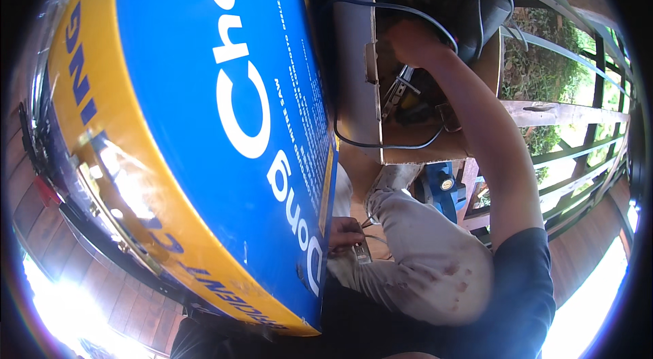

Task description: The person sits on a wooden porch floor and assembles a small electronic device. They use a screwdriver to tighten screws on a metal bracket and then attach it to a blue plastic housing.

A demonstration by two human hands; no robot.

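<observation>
My right hand (416, 44) reaches down into an open cardboard box (355, 87), its fingers lost in the shadow, so their grip does not show. Close by it in the box lie a shiny metal tool with bars (400, 87), dark tools and a black cable (388, 5) looped over the edge. Low by my knee, my left hand (345, 232) is partly covered by a large blue and yellow carton. Its fingers are closed at a small grey flat piece (362, 252) with a thin cord near it; what kind of thing it is cannot be made out.
The blue and yellow carton (183, 87) with printed lettering fills the left side, close to me. Beyond the cardboard box stands a wooden railing (564, 112) with plants behind it. A blue machine part (441, 185) sits below the box, beside my bent leg (435, 257). Wooden floorboards (102, 298) show at the lower left.
</observation>
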